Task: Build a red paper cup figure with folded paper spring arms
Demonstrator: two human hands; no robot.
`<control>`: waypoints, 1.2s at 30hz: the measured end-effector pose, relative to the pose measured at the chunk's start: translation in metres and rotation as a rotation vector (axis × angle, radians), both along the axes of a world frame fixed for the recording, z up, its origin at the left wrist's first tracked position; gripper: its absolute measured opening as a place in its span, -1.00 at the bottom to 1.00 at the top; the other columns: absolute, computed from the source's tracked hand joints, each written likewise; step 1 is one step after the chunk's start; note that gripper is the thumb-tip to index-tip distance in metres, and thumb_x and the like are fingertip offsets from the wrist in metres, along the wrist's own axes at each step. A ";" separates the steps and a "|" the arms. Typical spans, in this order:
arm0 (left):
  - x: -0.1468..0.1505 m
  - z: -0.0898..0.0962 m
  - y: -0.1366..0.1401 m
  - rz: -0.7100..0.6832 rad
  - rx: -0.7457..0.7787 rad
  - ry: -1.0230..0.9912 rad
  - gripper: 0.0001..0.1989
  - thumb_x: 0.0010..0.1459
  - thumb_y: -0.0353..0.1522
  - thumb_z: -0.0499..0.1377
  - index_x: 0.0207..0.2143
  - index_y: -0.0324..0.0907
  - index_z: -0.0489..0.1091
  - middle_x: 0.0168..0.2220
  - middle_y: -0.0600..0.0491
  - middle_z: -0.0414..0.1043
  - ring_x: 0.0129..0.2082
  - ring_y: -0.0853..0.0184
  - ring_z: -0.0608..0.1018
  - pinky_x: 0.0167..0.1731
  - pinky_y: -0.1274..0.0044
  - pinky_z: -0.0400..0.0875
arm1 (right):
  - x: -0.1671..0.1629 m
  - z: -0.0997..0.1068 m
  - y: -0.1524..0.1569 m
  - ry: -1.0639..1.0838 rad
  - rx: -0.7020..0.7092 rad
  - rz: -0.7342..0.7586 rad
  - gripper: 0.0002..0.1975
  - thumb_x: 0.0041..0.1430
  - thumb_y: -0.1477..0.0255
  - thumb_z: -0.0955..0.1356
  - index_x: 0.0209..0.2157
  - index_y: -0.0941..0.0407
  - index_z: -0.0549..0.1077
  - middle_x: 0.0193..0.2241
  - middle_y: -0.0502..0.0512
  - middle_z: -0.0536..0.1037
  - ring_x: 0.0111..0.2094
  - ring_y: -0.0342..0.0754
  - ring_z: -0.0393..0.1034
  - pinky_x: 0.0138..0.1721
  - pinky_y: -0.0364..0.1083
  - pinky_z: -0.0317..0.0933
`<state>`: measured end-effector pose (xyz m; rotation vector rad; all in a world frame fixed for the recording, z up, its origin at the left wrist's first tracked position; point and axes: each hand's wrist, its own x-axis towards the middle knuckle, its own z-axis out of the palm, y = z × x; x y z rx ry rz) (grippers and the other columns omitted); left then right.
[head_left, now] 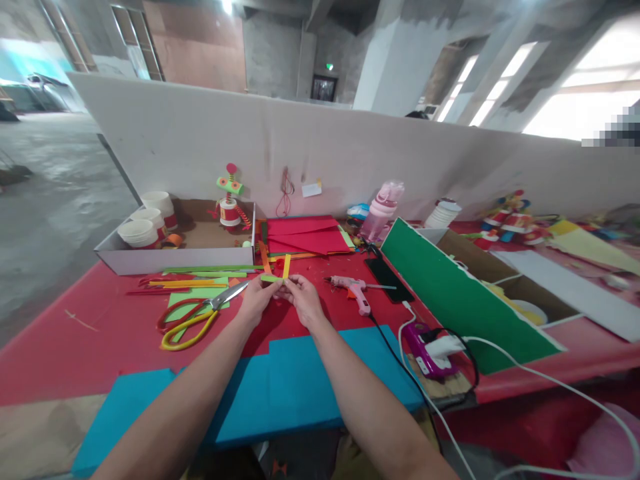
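My left hand [257,301] pinches a light-green paper strip [271,278] at the middle of the red-covered table. Close beside it, my right hand [301,299] grips a yellow paper strip [287,266] that sticks up from the fingertips. The two strips meet at an angle between my hands; whether they are joined I cannot tell. Large scissors [203,315] with red and yellow handles lie left of my left hand, partly on green paper [193,293]. To the right of my right hand rests a pink glue gun [351,288] with a glue stick in its back.
A box [175,261] with paper cups stands at the back left, a paper-cup figure [230,207] inside. Red paper [305,235], a pink bottle [383,210], a phone [389,279], a green panel [460,300] and a purple power strip [425,353] with cables are around. Blue sheets [300,387] lie under my forearms.
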<state>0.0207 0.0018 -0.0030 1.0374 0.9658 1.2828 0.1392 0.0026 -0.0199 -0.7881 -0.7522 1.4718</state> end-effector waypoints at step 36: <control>-0.001 -0.003 0.001 0.002 0.000 0.005 -0.76 -0.19 -0.30 0.35 -0.51 -0.22 0.37 -0.59 0.12 0.39 -0.58 0.43 0.42 -0.52 0.58 0.30 | 0.000 0.003 -0.001 -0.020 0.006 -0.043 -0.60 -0.26 0.27 0.55 -0.39 0.15 0.43 -0.51 -0.05 0.51 -0.50 -0.13 0.46 -0.33 -0.03 0.49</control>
